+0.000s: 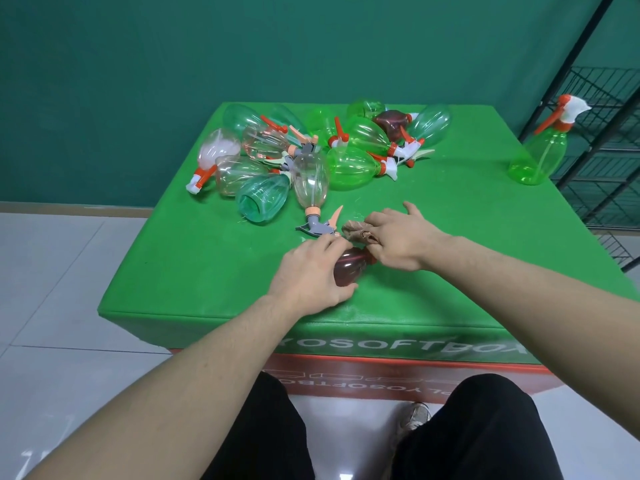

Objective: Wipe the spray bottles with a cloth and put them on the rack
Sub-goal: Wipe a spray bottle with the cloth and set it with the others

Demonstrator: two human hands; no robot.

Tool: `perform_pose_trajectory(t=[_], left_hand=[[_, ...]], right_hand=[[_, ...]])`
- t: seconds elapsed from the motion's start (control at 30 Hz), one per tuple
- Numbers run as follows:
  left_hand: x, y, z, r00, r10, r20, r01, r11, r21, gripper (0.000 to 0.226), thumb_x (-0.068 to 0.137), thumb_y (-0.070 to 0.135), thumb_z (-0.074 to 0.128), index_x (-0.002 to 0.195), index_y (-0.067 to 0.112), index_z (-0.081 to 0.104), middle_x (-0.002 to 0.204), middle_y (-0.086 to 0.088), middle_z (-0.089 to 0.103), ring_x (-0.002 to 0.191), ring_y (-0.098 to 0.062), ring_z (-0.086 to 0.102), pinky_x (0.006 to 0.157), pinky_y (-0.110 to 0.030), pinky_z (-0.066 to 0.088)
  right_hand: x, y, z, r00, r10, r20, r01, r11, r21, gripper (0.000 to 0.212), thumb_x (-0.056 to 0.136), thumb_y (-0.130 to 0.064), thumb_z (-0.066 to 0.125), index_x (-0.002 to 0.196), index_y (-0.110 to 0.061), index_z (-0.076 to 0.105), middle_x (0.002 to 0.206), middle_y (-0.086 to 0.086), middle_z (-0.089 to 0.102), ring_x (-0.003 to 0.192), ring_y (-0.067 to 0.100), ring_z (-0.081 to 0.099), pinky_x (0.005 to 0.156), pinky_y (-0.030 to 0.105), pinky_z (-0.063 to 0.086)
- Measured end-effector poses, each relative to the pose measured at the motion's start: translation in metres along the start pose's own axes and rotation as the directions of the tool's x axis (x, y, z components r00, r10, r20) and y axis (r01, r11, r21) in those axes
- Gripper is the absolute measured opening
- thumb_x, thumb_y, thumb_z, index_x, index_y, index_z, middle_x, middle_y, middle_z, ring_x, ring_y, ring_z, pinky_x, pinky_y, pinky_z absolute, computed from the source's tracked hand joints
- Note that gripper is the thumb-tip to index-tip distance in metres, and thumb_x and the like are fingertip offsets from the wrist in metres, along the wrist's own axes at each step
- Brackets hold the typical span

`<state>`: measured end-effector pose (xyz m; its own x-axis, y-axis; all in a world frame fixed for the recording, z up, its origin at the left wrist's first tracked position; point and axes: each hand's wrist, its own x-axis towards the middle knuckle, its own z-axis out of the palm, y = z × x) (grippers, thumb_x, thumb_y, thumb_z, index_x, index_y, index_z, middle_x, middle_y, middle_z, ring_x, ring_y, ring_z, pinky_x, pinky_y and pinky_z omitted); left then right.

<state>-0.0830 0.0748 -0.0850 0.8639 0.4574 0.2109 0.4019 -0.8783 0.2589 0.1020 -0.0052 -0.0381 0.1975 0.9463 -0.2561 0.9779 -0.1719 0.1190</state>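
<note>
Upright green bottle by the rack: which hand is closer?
Right. The right hand is nearer the upright green bottle, though well short of it; the left hand is farther, on the dark red bottle.

The tabletop [433,209] is bright green, with white lettering on its front edge above an orange-red band. At the centre of the frame lies a dark maroon bottle [348,270] beside a brown cloth [356,231]. The heap of bottles [311,150] in the upper middle mixes clear green, teal, pinkish and colourless plastic with orange-and-white triggers. At the upper right stands a green bottle [540,154] before a black wire rack [602,140]. The wall is dark teal.
</note>
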Motion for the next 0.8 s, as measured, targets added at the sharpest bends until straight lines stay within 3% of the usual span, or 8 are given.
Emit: perform_pose_trajectory(t=[0.07, 0.23, 0.3, 0.37, 0.47, 0.57, 0.7, 0.8], left_hand=[[0.001, 0.001, 0.000, 1.000, 0.000, -0.001, 0.000, 1.000, 0.002, 0.064, 0.085, 0.059, 0.070, 0.137, 0.028, 0.049, 0.132, 0.007, 0.056, 0.115, -0.019, 0.057, 0.093, -0.036, 0.049], [0.003, -0.001, -0.001, 1.000, -0.001, 0.021, 0.001, 1.000, 0.000, 0.065, 0.084, 0.061, 0.070, 0.138, 0.031, 0.048, 0.133, 0.009, 0.055, 0.117, -0.017, 0.056, 0.094, -0.035, 0.049], [0.003, -0.002, -0.001, 1.000, -0.009, 0.028, 0.009, 1.000, -0.011, 0.066, 0.083, 0.061, 0.071, 0.138, 0.032, 0.049, 0.132, 0.010, 0.055, 0.117, -0.017, 0.056, 0.095, -0.036, 0.049], [0.004, -0.003, -0.001, 0.999, -0.015, 0.032, 0.016, 1.000, -0.021, 0.067, 0.082, 0.062, 0.071, 0.138, 0.033, 0.049, 0.132, 0.011, 0.055, 0.117, -0.017, 0.055, 0.095, -0.035, 0.048], [0.004, -0.004, -0.002, 0.999, -0.016, 0.047, 0.017, 1.000, -0.026, 0.067, 0.082, 0.062, 0.072, 0.139, 0.035, 0.049, 0.133, 0.012, 0.054, 0.118, -0.015, 0.054, 0.096, -0.035, 0.047], [0.003, -0.003, -0.003, 0.997, -0.008, 0.072, 0.010, 1.000, -0.023, 0.069, 0.082, 0.062, 0.072, 0.140, 0.035, 0.048, 0.135, 0.012, 0.053, 0.119, -0.015, 0.053, 0.098, -0.036, 0.046], [0.004, -0.002, -0.005, 0.995, -0.007, 0.097, 0.008, 1.000, -0.007, 0.074, 0.081, 0.062, 0.072, 0.144, 0.035, 0.046, 0.139, 0.011, 0.052, 0.121, -0.016, 0.052, 0.101, -0.036, 0.044], [0.004, -0.003, -0.004, 0.994, -0.022, 0.111, 0.023, 1.000, -0.015, 0.077, 0.080, 0.062, 0.073, 0.147, 0.034, 0.045, 0.140, 0.010, 0.051, 0.121, -0.018, 0.052, 0.103, -0.036, 0.044]], right_hand=[[0.005, -0.001, -0.001, 1.000, -0.007, 0.011, 0.007, 1.000, -0.021, 0.044, 0.104, -0.038, 0.030, 0.125, -0.015, 0.060, 0.133, 0.009, 0.052, 0.123, 0.024, 0.046, 0.113, 0.053, 0.030], [0.013, 0.004, 0.000, 0.999, -0.041, -0.032, 0.047, 0.977, 0.207, 0.054, 0.106, -0.034, 0.030, 0.159, -0.037, 0.022, 0.143, 0.007, 0.055, 0.132, 0.028, 0.050, 0.112, 0.054, 0.035], [0.013, 0.008, 0.002, 0.997, -0.040, -0.071, 0.057, 0.964, 0.259, 0.045, 0.106, -0.032, 0.031, 0.150, -0.034, 0.040, 0.138, 0.007, 0.062, 0.123, 0.028, 0.057, 0.112, 0.054, 0.038], [0.011, 0.012, 0.003, 0.995, -0.038, -0.088, 0.061, 0.961, 0.270, 0.030, 0.106, -0.034, 0.030, 0.118, -0.027, 0.057, 0.109, 0.002, 0.069, 0.098, 0.019, 0.064, 0.103, 0.048, 0.047], [0.008, 0.015, 0.005, 0.994, -0.006, -0.107, 0.038, 0.953, 0.299, 0.028, 0.108, -0.035, 0.031, 0.093, -0.025, 0.052, 0.084, 0.000, 0.064, 0.077, 0.014, 0.061, 0.083, 0.040, 0.055], [0.007, 0.017, 0.011, 0.984, 0.096, -0.152, -0.024, 0.907, 0.420, 0.034, 0.109, -0.035, 0.028, 0.083, -0.022, 0.046, 0.078, 0.004, 0.061, 0.070, 0.017, 0.058, 0.069, 0.034, 0.053], [0.005, 0.012, 0.017, 0.954, 0.245, -0.173, -0.103, 0.809, 0.578, 0.048, 0.110, -0.040, 0.022, 0.082, -0.017, 0.053, 0.077, 0.005, 0.062, 0.071, 0.018, 0.059, 0.069, 0.032, 0.051], [0.003, 0.012, 0.017, 0.913, 0.370, -0.170, -0.128, 0.657, 0.743, 0.057, 0.110, -0.043, 0.019, 0.084, -0.011, 0.059, 0.080, 0.009, 0.065, 0.070, 0.019, 0.058, 0.067, 0.029, 0.049]])
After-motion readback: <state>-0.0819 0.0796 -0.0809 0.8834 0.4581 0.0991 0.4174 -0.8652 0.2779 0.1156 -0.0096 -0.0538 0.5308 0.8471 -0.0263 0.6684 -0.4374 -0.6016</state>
